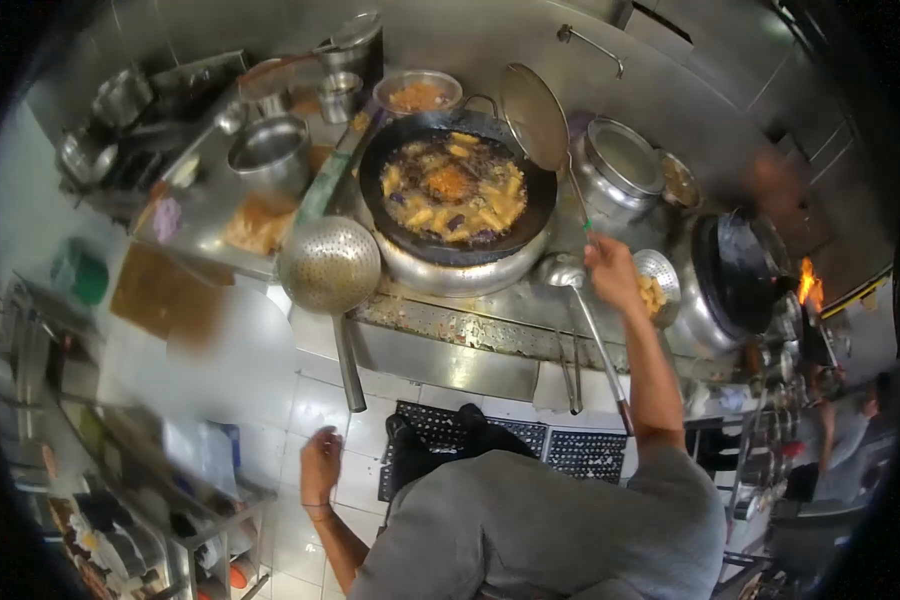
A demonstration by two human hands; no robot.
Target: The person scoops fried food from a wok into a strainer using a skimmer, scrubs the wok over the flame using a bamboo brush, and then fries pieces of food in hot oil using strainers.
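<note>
My right hand (612, 268) grips the long handle of a round mesh strainer (535, 116), which is raised at the right rim of a black wok (540, 205). In the wok, yellow and dark purple pieces (485, 215) fry in bubbling oil, with an orange clump in the middle. My left hand (320, 465) hangs over the floor, fingers loosely bent, with nothing seen in it. Just below my right hand lies a ladle (565, 270), its handle jutting over the counter's front edge. A perforated skimmer (330, 265) rests left of the wok, handle pointing toward me.
Tongs (570, 370) hang over the front edge. A second perforated skimmer (660, 270) with fried pieces sits to the right, near a lidded pot (625, 160) and stacked black woks (740, 270). Flames (810, 283) rise farther right. A pot (270, 150) stands at left. Another person (845, 435) is at far right.
</note>
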